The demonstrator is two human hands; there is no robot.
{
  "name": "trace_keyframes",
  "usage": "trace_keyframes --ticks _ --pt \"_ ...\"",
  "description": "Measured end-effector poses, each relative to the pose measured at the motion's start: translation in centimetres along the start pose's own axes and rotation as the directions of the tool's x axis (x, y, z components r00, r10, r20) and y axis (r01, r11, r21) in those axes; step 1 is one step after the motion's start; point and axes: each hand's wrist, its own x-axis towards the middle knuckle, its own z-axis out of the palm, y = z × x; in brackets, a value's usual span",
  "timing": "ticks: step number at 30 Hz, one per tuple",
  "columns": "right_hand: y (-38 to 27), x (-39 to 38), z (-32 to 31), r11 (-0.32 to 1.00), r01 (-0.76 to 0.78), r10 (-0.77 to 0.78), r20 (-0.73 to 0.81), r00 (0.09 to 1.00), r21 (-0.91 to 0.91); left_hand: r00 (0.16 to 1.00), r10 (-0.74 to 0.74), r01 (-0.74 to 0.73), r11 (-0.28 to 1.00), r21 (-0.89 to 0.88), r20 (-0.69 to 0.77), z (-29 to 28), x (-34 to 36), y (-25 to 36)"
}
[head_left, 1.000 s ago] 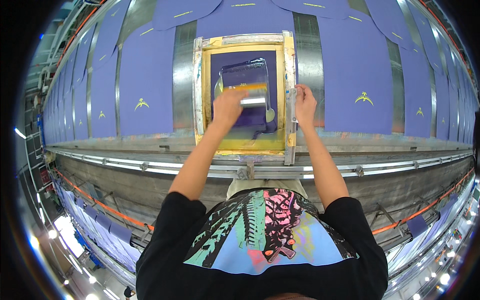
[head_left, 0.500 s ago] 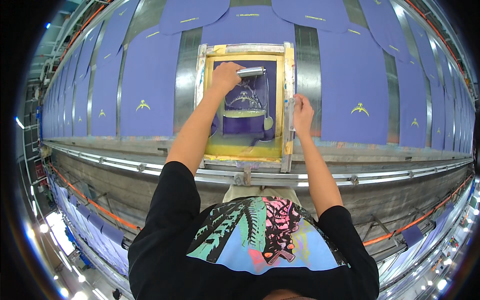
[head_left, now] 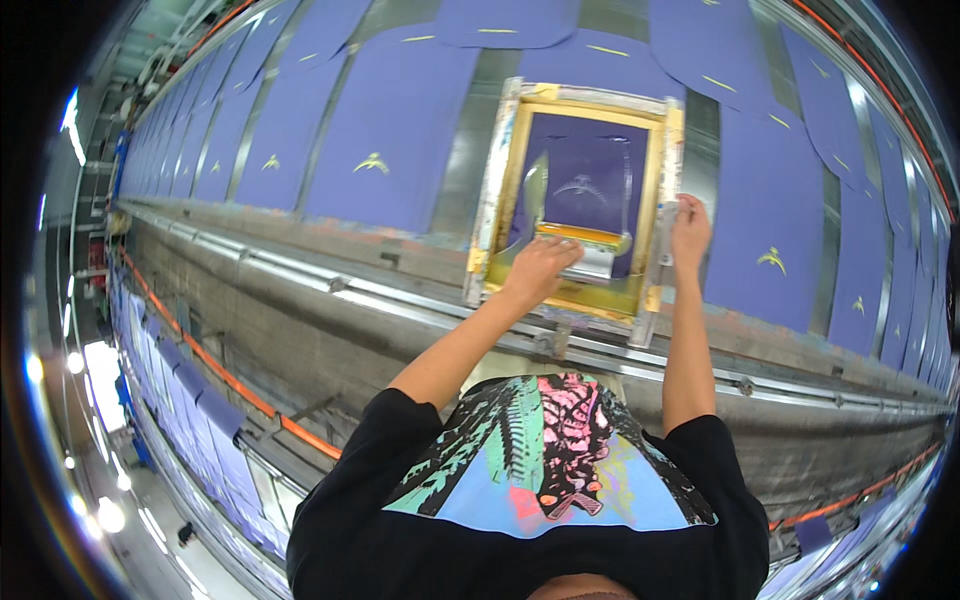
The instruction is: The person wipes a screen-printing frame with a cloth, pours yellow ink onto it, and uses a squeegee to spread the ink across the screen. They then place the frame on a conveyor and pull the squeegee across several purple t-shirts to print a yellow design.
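The left hand [head_left: 540, 270] clamps the mostly hidden yellow-edged squeegee [head_left: 592, 248] inside the yellow-taped metal screen frame [head_left: 492, 185], whose right rail the right hand [head_left: 689, 222] clasps.

Yellow-framed screen [head_left: 578, 190], purple fabric panels [head_left: 385, 130] with yellow motifs, black multicoloured-print shirt [head_left: 540, 480].

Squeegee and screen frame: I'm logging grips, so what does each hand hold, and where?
The left hand grips the squeegee by its top edge at the left end. The right hand holds the screen frame by its right side rail.
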Motion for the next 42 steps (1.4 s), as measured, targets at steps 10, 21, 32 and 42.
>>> trace_keyframes --ticks 10,21,32,42 --pt "-14.3 -9.9 23.7 0.991 -0.051 0.049 0.024 0.999 0.122 0.990 -0.138 0.134 0.987 -0.084 -0.035 -13.6 -9.8 -19.8" --pt "-24.5 -17.1 37.7 0.990 -0.125 0.123 0.035 0.992 0.058 0.984 -0.176 0.176 0.983 -0.053 0.017 -23.1 -17.5 -34.4" --pt "-24.3 -16.7 38.6 0.982 -0.186 0.188 0.038 0.981 -0.040 0.996 -0.066 0.072 0.992 0.103 -0.056 -21.1 -14.3 -39.8" --pt "-24.2 -16.6 38.5 0.977 -0.211 0.209 0.051 0.977 0.024 0.955 -0.285 0.272 0.953 0.135 0.086 -23.1 0.6 -44.1"
